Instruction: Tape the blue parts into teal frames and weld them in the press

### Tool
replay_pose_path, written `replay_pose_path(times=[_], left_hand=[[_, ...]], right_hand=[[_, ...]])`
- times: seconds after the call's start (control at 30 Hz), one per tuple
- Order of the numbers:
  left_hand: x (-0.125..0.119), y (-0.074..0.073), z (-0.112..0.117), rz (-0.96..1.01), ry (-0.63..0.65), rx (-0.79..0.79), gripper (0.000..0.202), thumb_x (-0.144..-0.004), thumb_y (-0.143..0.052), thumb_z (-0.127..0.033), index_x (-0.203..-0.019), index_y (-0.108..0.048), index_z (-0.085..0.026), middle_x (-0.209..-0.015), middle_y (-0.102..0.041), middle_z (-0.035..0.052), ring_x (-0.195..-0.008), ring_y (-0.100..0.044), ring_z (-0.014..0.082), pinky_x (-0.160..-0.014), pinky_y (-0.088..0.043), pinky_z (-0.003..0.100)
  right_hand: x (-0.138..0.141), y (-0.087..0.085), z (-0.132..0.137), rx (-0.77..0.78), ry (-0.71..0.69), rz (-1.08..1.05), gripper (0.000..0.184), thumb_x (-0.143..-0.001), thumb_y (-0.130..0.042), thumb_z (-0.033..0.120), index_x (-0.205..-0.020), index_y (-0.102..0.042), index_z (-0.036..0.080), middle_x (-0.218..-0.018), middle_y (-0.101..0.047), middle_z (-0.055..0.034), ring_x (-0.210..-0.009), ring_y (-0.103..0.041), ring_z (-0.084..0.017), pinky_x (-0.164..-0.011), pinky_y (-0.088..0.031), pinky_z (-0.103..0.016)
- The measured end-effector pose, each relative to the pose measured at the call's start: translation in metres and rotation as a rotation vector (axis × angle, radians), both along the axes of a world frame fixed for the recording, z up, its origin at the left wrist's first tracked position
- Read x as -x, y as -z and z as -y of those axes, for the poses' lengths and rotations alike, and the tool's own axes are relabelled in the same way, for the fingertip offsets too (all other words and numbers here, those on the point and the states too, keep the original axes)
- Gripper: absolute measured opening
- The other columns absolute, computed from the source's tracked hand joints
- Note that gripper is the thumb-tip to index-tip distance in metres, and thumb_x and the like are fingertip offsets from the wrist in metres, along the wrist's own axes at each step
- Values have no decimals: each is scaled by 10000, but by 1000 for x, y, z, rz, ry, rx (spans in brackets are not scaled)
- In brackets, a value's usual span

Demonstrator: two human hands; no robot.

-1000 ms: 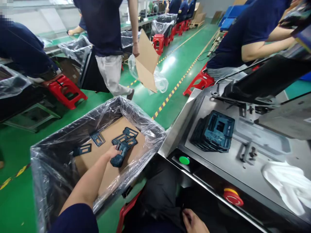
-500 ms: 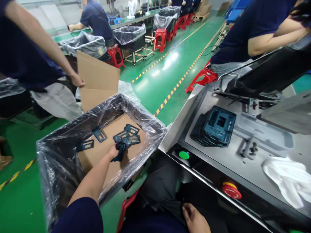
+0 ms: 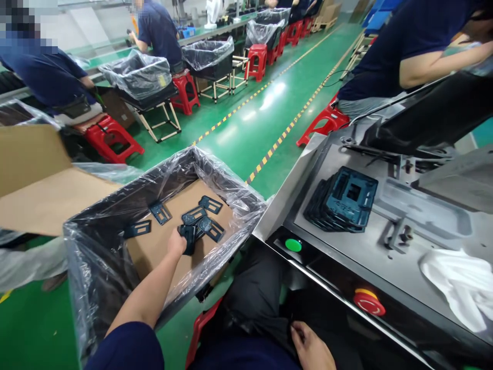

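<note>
My left hand reaches into a plastic-lined bin, its fingers closed on a dark plastic frame part. That part is held at the near edge of a small heap of similar parts lying on a cardboard sheet inside the bin. Two more such parts lie apart, toward the bin's left side. My right hand rests on my lap with curled fingers; nothing shows in it. To the right, a stack of larger dark frames stands on a metal worktop.
The worktop's front carries a green button and a red emergency stop. A white cloth and a grey tray lie on it. At left, a large cardboard piece is close to the bin. Co-workers sit on red stools.
The cardboard and the person holding it have moved left, uncovering a seated co-worker. One part in the heap lies at a different angle. My left hand has shifted slightly; my right has stayed put.
</note>
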State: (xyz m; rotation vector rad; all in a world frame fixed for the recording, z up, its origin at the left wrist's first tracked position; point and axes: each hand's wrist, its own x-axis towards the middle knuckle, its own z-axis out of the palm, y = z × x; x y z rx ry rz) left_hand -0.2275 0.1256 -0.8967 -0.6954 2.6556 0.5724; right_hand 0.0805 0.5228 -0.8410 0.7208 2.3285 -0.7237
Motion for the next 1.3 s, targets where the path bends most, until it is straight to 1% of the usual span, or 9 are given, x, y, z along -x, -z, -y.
replay_pose_path(times=[0.13, 0.3, 0.53, 0.7, 0.87, 0.97, 1.1, 1.2, 1.3], left_hand=[[0, 6, -2, -16, -21, 52, 396, -899, -536, -370, -1243, -506, -176, -1156, -584, 91, -1072, -564, 239, -942, -458, 482], [-3, 29, -24, 15, -69, 54, 485, -894, -537, -397, -1316, -436, -182, -1263, -522, 116, -1088, -554, 248, -913, -480, 464], [-4, 51, -45, 80, -68, 78, 779, -831, -582, -505, -1449, -223, -196, -1478, -277, 174, -1289, -374, 348, -1002, -397, 545], [-5, 56, -38, 141, -68, 108, 768, -821, -597, -496, -1433, -248, -190, -1387, -403, 172, -1181, -492, 311, -922, -468, 490], [-9, 46, -26, 140, -14, 155, 690, -811, -608, -468, -1369, -342, -160, -1281, -495, 159, -1112, -535, 288, -898, -474, 471], [-12, 32, -14, 100, 104, 148, 687, -780, -625, -400, -1349, -346, -136, -1253, -514, 165, -1108, -540, 287, -909, -462, 445], [-13, 11, -4, 12, 398, 81, 792, -691, -650, -319, -1386, -296, -181, -1225, -533, 139, -1114, -539, 288, -922, -441, 388], [-7, -2, -11, -52, 621, 79, 909, -654, -650, -240, -1447, -209, -187, -1362, -426, 162, -1246, -410, 339, -1050, -312, 455], [6, -5, -33, -63, 880, 30, 854, -676, -625, -132, -1444, -268, -242, -1418, -395, 108, -1312, -326, 304, -1128, -173, 429]], right_hand=[[-1, 3, -1, -3, 0, 6, 366, -900, -313, 428, -1024, -595, 232, -1068, -697, -49, -987, -648, -219, -859, -440, -318], [-1, 4, -1, -7, -12, 1, 366, -903, -317, 421, -1028, -600, 225, -1056, -700, -53, -974, -653, -213, -843, -444, -307], [0, 0, 2, -33, -3, 13, 347, -901, -328, 403, -1005, -615, 237, -1014, -713, -38, -946, -668, -206, -807, -453, -286], [0, -2, 4, -50, 0, 9, 339, -902, -335, 391, -1011, -616, 235, -1022, -716, -40, -954, -671, -200, -806, -456, -275], [2, -5, 6, -43, -10, 12, 337, -910, -326, 384, -997, -609, 225, -1006, -718, -41, -944, -672, -194, -798, -457, -269], [3, -6, 6, -48, -9, 24, 329, -909, -335, 372, -1007, -611, 222, -1020, -714, -44, -951, -669, -195, -813, -453, -271], [5, -4, 6, -58, -31, 41, 329, -915, -332, 367, -1013, -615, 232, -1037, -711, -41, -957, -667, -201, -804, -451, -280], [6, -3, 7, -58, -33, 46, 326, -916, -339, 365, -1023, -617, 234, -1056, -706, -37, -971, -663, -203, -809, -452, -282], [7, -3, 7, -62, -27, 33, 317, -911, -354, 362, -1009, -628, 235, -1046, -709, -35, -969, -664, -201, -814, -455, -277]])
